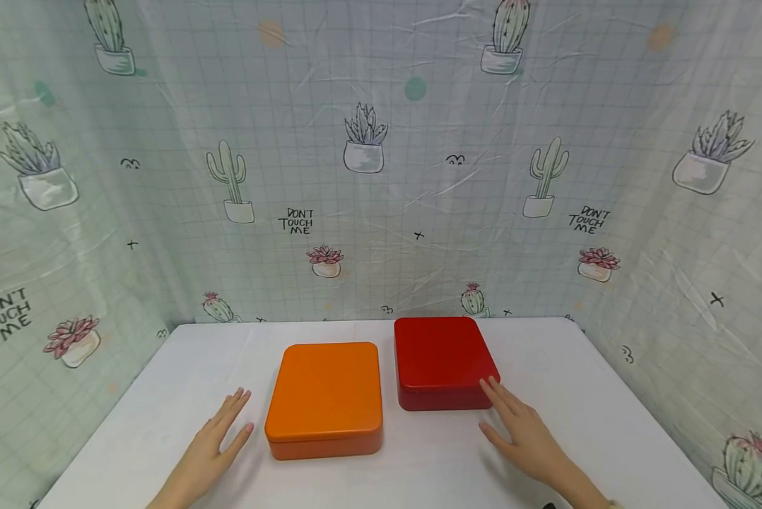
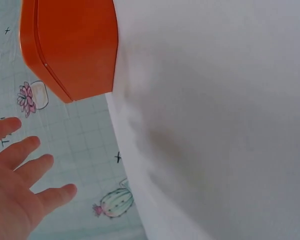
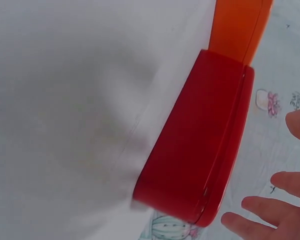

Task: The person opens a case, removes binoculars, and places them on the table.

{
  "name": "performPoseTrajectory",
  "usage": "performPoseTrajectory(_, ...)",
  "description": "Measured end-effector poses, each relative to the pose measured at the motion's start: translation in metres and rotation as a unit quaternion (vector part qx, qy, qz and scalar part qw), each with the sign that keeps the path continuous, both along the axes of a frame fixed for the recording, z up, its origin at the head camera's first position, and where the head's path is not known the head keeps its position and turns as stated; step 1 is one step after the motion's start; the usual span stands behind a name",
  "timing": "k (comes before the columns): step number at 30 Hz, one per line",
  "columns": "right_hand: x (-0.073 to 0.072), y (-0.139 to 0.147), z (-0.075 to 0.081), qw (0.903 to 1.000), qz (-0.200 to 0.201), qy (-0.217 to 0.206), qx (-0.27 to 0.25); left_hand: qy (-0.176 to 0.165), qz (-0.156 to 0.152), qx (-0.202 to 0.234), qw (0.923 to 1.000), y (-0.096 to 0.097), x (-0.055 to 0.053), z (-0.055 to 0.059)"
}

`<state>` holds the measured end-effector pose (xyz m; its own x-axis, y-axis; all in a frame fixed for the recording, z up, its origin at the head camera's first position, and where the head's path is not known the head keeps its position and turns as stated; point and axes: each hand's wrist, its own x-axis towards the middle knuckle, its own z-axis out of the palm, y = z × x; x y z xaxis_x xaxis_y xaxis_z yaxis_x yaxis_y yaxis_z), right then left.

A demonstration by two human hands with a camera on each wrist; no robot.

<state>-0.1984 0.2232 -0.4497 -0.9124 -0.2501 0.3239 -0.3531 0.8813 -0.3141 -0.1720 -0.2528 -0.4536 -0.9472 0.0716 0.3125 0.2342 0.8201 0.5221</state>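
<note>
An orange square tin (image 1: 326, 389) with its lid on sits left of the table's middle. To its right and a little farther back stands a red square tin (image 1: 444, 353), also lidded. My left hand (image 1: 206, 452) is held to the left of the orange tin, fingers straight and spread, holding nothing. Over the table at the right is my right hand (image 1: 527, 438), its fingers extended; the fingertips overlap the near right corner of the red tin in the head view. In the right wrist view the right hand (image 3: 280, 205) shows apart from the red tin (image 3: 195, 135).
Both tins rest on a white table (image 1: 330, 488). Behind it and along both sides hangs a pale checked curtain (image 1: 394, 191) printed with cacti and lettering. A narrow gap of table lies between the two tins.
</note>
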Motion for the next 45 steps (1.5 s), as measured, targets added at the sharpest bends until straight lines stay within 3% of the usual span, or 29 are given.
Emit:
performPoseTrajectory(6, 0.001, -0.015, 0.004, 0.9959, 0.008, -0.073, -0.053, 0.054, 0.018, -0.009, 0.9983, 0.009, 0.001, 0.002)
performPoseTrajectory(12, 0.0, -0.028, 0.005, 0.9872, 0.017, -0.12, -0.103, 0.071, 0.023, 0.015, 0.9971, 0.017, 0.003, 0.005)
performPoseTrajectory(24, -0.007, -0.047, 0.007, 0.959, 0.113, -0.146, -0.215, 0.081, 0.021, 0.151, 0.985, 0.018, 0.0, 0.0)
performPoseTrajectory(28, -0.008, -0.057, 0.01, 0.9334, 0.14, -0.191, -0.27, 0.053, 0.011, 0.212, 0.9757, 0.019, -0.001, -0.001)
performPoseTrajectory(34, -0.007, -0.071, 0.015, 0.8727, 0.143, -0.291, -0.364, -0.021, 0.006, 0.301, 0.9534, 0.022, -0.002, 0.003)
performPoseTrajectory(40, -0.007, -0.082, 0.015, 0.8364, 0.136, -0.349, -0.4, -0.119, 0.026, 0.366, 0.9225, 0.025, -0.005, 0.008)
performPoseTrajectory(45, -0.01, -0.088, 0.014, 0.8021, 0.142, -0.39, -0.429, -0.151, 0.04, 0.377, 0.9127, 0.026, -0.006, 0.01)
